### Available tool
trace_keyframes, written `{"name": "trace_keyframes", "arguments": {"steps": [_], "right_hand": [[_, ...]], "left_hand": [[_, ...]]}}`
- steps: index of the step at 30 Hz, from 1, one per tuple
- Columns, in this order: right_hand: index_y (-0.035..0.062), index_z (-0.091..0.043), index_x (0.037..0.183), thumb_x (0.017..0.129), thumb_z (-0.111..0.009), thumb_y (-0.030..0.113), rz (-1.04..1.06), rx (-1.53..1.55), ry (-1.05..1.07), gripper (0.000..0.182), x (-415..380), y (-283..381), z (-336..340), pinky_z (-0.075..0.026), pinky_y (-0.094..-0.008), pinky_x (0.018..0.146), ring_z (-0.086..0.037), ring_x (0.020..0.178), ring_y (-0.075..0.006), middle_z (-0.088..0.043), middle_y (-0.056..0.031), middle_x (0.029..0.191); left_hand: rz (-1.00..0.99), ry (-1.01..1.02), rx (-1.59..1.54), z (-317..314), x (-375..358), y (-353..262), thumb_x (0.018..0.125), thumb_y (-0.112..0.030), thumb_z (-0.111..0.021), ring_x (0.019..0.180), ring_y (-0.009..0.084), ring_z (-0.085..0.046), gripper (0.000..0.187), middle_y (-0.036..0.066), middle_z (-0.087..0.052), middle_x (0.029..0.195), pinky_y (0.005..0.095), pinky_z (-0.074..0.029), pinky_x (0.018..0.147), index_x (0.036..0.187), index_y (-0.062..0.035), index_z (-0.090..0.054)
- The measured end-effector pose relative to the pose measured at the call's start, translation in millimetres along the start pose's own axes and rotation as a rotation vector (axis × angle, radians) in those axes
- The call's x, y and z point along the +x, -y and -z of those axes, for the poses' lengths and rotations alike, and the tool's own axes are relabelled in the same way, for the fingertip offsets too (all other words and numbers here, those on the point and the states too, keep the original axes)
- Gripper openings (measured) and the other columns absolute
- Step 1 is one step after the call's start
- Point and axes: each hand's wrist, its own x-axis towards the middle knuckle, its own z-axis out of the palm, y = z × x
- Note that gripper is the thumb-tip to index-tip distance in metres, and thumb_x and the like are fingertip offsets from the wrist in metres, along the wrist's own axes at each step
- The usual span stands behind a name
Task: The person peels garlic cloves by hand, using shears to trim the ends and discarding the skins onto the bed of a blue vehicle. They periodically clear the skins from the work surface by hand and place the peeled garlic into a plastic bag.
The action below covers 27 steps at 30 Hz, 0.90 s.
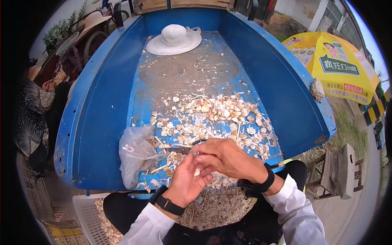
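Note:
My left hand (187, 179) is palm up in front of the blue truck bed, its fingers curled around a pale garlic clove (197, 172). Over it, my right hand (228, 157) is closed, thumb and fingertips pinched against the left fingertips. A small shiny bit shows at the pinch; what it is I cannot make out. Just behind the hands are dark-bladed scissors (178, 150), blades toward the left and a black handle partly hidden by my right hand. Garlic cloves (222, 109) and scattered skins lie on the bed beyond.
A clear plastic bag (138, 153) sits at the bed's near left. Far back lies a white hat (174, 39). Blue side walls (269, 65) flank the bed. Below are a white crate (83, 210) of garlic and a heap of skins (216, 208). Another person's patterned sleeve (34, 102) shows at left.

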Motion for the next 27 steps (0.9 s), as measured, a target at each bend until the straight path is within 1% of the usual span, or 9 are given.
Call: {"name": "trace_keyframes", "arguments": {"steps": [3,9,13,15,19,21,23,25,27], "right_hand": [[-0.0026,-0.062,0.085,0.088,-0.059,0.011,-0.340,-0.267,-0.123,0.014,27.6,-63.3,30.1,-0.050,-0.0441,0.066,-0.062,0.071,-0.0394,-0.062,-0.0216,0.077],[-0.0024,-0.064,0.088,0.083,-0.064,0.012,-0.341,-0.737,0.027,0.015,45.5,-151.7,8.1,-0.049,-0.0445,0.066,-0.062,0.074,-0.0417,-0.064,-0.0228,0.082],[-0.0015,-0.063,0.090,0.082,-0.064,0.010,-0.317,-0.313,0.041,0.014,31.7,-102.7,-7.6,-0.050,-0.0452,0.066,-0.062,0.072,-0.0393,-0.062,-0.0198,0.080],[-0.0009,-0.065,0.098,0.082,-0.066,0.008,-0.145,-0.211,-0.023,0.019,18.8,-69.8,-25.0,-0.051,-0.0420,0.067,-0.063,0.073,-0.0363,-0.063,-0.0185,0.080],[-0.0006,-0.064,0.106,0.082,-0.069,0.010,-0.065,-0.236,0.146,0.027,15.9,-42.7,-31.8,-0.052,-0.0390,0.068,-0.063,0.074,-0.0347,-0.064,-0.0196,0.087],[-0.0005,-0.063,0.112,0.083,-0.068,0.012,-0.322,0.036,0.037,0.032,36.2,-52.6,-4.2,-0.051,-0.0396,0.069,-0.063,0.076,-0.0358,-0.063,-0.0210,0.090],[-0.0015,-0.064,0.107,0.083,-0.067,0.011,-0.159,-0.468,-0.228,0.027,51.3,-102.3,18.5,-0.051,-0.0394,0.068,-0.063,0.076,-0.0346,-0.063,-0.0206,0.090],[-0.0011,-0.065,0.100,0.082,-0.066,0.009,-0.287,-0.686,-0.067,0.020,57.2,-134.9,35.2,-0.050,-0.0383,0.065,-0.063,0.074,-0.0321,-0.064,-0.0193,0.089],[-0.0006,-0.065,0.096,0.080,-0.067,0.009,-0.266,-0.701,-0.040,0.019,53.0,-143.7,34.1,-0.050,-0.0375,0.065,-0.063,0.073,-0.0303,-0.065,-0.0187,0.088]], "left_hand": [[0.080,-0.024,-0.023,14.9,18.9,1.6,0.100,-0.035,-0.046,0.081,0.0196,-0.058,0.036,0.012,-0.063,0.097,0.0254,-0.046,0.059,0.099,-0.0021,-0.060],[0.042,0.015,-0.112,53.9,32.4,-13.5,0.100,-0.033,-0.048,0.073,0.0167,-0.056,0.033,0.012,-0.062,0.093,0.0245,-0.045,0.056,0.089,-0.0041,-0.059],[-0.096,-0.119,0.007,41.5,35.8,-20.0,0.100,-0.032,-0.047,0.079,0.0185,-0.060,0.032,0.010,-0.062,0.097,0.0284,-0.052,0.070,0.103,-0.0021,-0.059],[-0.107,-0.107,-0.025,34.6,33.9,-13.0,0.101,-0.030,-0.047,0.081,0.0186,-0.060,0.032,0.010,-0.062,0.097,0.0297,-0.053,0.073,0.107,-0.0017,-0.058],[-0.189,-0.171,0.039,29.1,28.1,-3.2,0.101,-0.027,-0.046,0.084,0.0179,-0.059,0.030,0.010,-0.062,0.098,0.0301,-0.053,0.075,0.114,-0.0013,-0.055],[-0.158,-0.161,0.032,49.1,29.5,-3.0,0.101,-0.025,-0.046,0.083,0.0168,-0.060,0.028,0.009,-0.062,0.098,0.0283,-0.052,0.071,0.114,-0.0017,-0.055],[-0.127,-0.148,0.025,57.9,27.7,-7.0,0.101,-0.023,-0.046,0.083,0.0158,-0.060,0.027,0.009,-0.062,0.098,0.0264,-0.052,0.067,0.115,-0.0021,-0.055],[-0.127,0.088,0.026,57.0,23.9,-12.7,0.100,-0.022,-0.047,0.078,0.0143,-0.058,0.023,0.008,-0.060,0.093,0.0217,-0.044,0.055,0.109,-0.0032,-0.056],[-0.137,0.054,0.038,44.7,20.6,-13.8,0.099,-0.022,-0.047,0.076,0.0149,-0.057,0.021,0.009,-0.060,0.092,0.0213,-0.041,0.050,0.104,-0.0030,-0.055]]}}
